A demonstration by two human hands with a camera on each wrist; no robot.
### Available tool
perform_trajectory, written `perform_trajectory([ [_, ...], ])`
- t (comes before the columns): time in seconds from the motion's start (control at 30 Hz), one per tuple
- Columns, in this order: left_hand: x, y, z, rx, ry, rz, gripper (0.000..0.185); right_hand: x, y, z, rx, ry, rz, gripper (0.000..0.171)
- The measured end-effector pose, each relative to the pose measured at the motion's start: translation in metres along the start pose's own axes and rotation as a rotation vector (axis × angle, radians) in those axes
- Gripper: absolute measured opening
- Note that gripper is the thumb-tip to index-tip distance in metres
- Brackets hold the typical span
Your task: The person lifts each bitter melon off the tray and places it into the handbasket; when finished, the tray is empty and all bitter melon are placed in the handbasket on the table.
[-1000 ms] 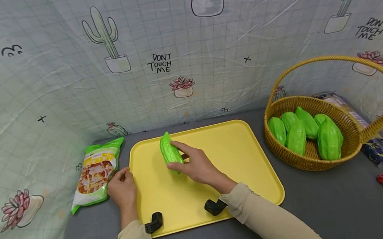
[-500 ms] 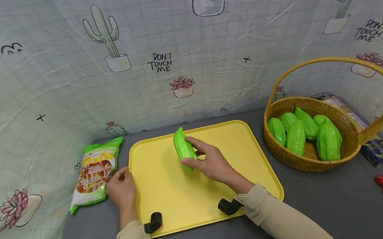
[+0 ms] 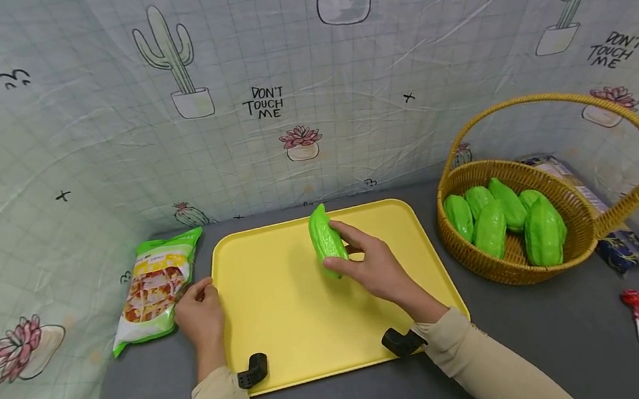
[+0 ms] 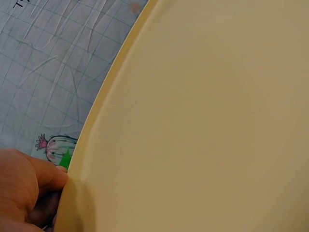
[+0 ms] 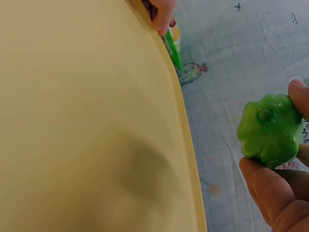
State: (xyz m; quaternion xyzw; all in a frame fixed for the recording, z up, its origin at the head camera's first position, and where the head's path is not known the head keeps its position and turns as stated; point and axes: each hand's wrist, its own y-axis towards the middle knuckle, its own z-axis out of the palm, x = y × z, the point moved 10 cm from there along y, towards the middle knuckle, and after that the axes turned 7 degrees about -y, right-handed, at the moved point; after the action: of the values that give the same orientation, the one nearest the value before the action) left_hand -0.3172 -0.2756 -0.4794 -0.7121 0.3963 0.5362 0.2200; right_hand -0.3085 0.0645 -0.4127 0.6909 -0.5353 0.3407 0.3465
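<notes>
My right hand [image 3: 380, 271] holds a bright green, bumpy bitter melon [image 3: 327, 242] between thumb and fingers, above the middle of a yellow tray [image 3: 308, 337]. In the right wrist view the melon's stem end [image 5: 264, 114] faces the camera, and its shadow falls on the tray. On the tray's left rim, my left hand [image 3: 200, 317] grips the edge with curled fingers; the left wrist view has the fingertips [image 4: 54, 175] touching that rim. To the right stands a wicker basket [image 3: 511, 276] with several more bitter melons [image 3: 491, 230] in it.
A green and white food packet [image 3: 154, 291] lies left of the tray, close to my left hand. The basket's tall handle [image 3: 550, 97] arches up at the right. Behind the basket is a dark packet [image 3: 627, 248]; two lollipops [image 3: 634, 300] lie at the front right. A patterned cloth rises behind.
My right hand has carried the bitter melon to the right across the tray, from its left part to the middle. The left hand stays on the tray's rim.
</notes>
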Motion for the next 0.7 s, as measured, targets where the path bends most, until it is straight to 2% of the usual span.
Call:
perform_trajectory([
  [0.17, -0.002, 0.001, 0.0, 0.001, 0.0, 0.002, 0.029, -0.002, -0.008, -0.024, -0.037, 0.015, 0.017, 0.073],
  [0.4, -0.002, 0.0, 0.0, 0.012, 0.004, -0.011, 0.03, -0.01, -0.021, -0.056, -0.08, -0.024, 0.035, 0.076],
  [0.7, -0.001, 0.0, 0.0, -0.004, 0.002, -0.006, 0.029, -0.027, -0.038, -0.081, -0.123, -0.07, 0.062, 0.075],
])
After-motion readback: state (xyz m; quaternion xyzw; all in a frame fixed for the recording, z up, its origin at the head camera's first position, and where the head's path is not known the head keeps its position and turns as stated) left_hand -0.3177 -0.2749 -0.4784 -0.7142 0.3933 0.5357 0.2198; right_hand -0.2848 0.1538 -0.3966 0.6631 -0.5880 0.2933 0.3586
